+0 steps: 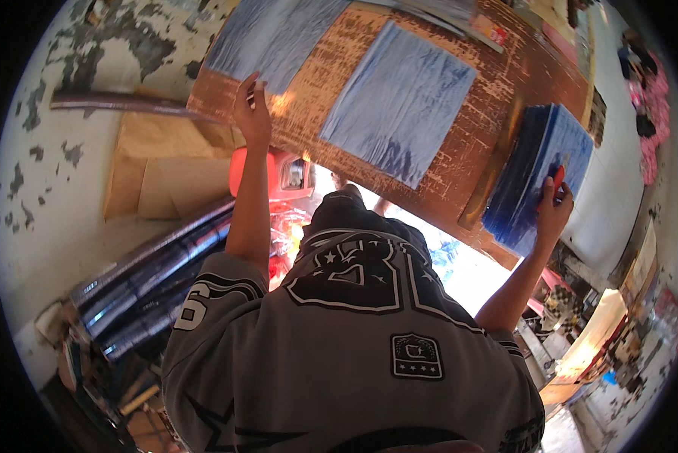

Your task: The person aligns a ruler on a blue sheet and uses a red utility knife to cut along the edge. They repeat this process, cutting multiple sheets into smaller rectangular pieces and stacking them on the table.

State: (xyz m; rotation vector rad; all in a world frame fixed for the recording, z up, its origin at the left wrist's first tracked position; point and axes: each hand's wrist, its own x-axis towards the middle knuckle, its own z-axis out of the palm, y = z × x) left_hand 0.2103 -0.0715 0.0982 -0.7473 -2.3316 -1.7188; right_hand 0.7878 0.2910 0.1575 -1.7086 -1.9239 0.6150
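My left hand (253, 113) is raised at the table's left edge, beside the lower corner of a blue-grey streaked sheet (275, 45). Its fingers are loosely bent and apart, with nothing visible in them. At the right, my right hand (554, 210) grips a small red object (559, 180), its kind hard to make out. That hand is over a thick stack of blue sheets (524, 174). Between my hands, a second blue-grey sheet (399, 102) lies flat on the worn brown table (309, 121).
A brown strip (493, 170) lies along the stack's left side. Below the table's left edge are a red plastic item (275, 174) and brown cardboard (154, 162). Dark shiny rolls (154, 283) lean at lower left. A peeling wall (44, 166) stands at left.
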